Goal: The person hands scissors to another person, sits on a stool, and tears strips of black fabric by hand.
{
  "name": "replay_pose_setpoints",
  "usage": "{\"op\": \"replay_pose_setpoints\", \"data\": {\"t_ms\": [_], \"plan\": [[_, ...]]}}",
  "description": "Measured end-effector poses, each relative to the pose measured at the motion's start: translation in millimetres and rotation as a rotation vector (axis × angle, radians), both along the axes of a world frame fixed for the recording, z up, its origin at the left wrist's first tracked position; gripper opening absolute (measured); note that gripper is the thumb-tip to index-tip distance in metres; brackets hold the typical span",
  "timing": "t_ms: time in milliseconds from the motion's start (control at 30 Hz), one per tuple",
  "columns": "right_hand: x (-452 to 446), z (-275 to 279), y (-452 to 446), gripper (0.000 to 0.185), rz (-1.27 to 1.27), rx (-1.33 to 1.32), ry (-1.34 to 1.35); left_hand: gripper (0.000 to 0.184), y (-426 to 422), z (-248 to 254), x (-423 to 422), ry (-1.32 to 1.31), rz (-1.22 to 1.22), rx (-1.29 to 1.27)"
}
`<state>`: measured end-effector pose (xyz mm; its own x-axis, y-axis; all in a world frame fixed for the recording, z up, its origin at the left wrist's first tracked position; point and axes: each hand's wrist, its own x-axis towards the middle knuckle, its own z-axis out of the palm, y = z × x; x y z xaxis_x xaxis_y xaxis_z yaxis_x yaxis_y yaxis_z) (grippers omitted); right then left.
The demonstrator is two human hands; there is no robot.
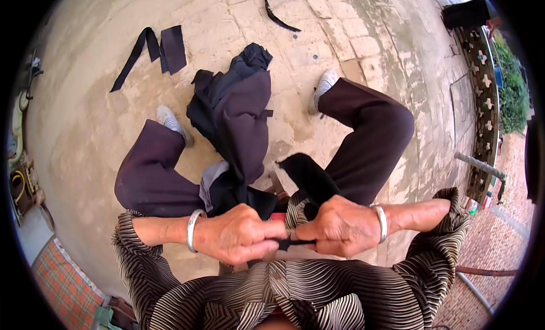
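My left hand (234,234) is closed in a pinch in front of my body, a silver bracelet on its wrist. Facing it at close range, my right hand (345,226) is pinched too. Dark cloth shows in the narrow gap between the fingertips, and both hands grip it. A black cloth strip (309,176) sticks out beyond the right hand over my thigh. From my lap, a dark purple and black garment (244,122) trails onto the ground between my legs. A grey cloth piece (213,182) lies by my left thigh.
Dark cloth scraps (173,49) and a thin black strip (278,15) lie on the paved ground (340,32). At the right stands a low patterned wall (482,86) with a pipe (481,164) near it. A plaid cloth (65,279) lies at the lower left.
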<state>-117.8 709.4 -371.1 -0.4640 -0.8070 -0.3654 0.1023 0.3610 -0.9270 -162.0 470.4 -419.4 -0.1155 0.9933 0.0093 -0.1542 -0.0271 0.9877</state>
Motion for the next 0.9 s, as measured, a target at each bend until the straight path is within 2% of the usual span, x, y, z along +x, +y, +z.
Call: {"op": "replay_pose_setpoints", "data": {"t_ms": [133, 233, 267, 300, 367, 433, 500, 533, 733, 833, 867, 900], "plan": [[-6, 3, 1, 0.020, 0.021, -0.009, -0.146, 0.015, -1, -3, 1, -0.014, 0.034, 0.027], [-12, -11, 5, 0.019, 0.046, 0.037, -0.121, 0.012, -1, -8, -10, 0.074, 0.028, 0.013], [-14, -21, 4, 0.018, -0.061, -0.027, 0.030, 0.011, -1, -12, -20, -0.007, 0.051, -0.107], [-27, -19, 2, 0.018, -0.032, 0.086, 0.034, 0.012, -1, -16, -27, -0.095, 0.072, -0.232], [-34, -48, 1, 0.016, -0.114, 0.107, 0.225, 0.011, 2, -30, -30, -0.287, 0.227, -0.362], [-47, -73, 2, 0.016, -0.290, 0.038, 0.083, 0.014, 2, -58, -36, -0.151, 0.391, -0.363], [-54, -87, -1, 0.019, -0.417, 0.101, 0.084, 0.010, 1, -86, -38, -0.057, 0.520, -0.270], [-57, -97, -3, 0.021, -0.419, 0.071, 0.202, 0.010, -1, -89, -42, -0.076, 0.500, -0.280], [-56, -132, -14, 0.016, -0.556, 0.036, 0.268, 0.011, -9, -102, -46, -0.151, 0.480, -0.418], [-55, -139, -15, 0.012, -0.608, -0.017, 0.303, 0.012, -8, -110, -43, -0.094, 0.566, -0.352], [-55, -137, -14, 0.012, -0.608, -0.019, 0.306, 0.012, -8, -110, -44, -0.091, 0.566, -0.351], [-54, -134, -14, 0.011, -0.628, -0.025, 0.175, 0.012, -9, -108, -46, -0.097, 0.548, -0.377]]}}
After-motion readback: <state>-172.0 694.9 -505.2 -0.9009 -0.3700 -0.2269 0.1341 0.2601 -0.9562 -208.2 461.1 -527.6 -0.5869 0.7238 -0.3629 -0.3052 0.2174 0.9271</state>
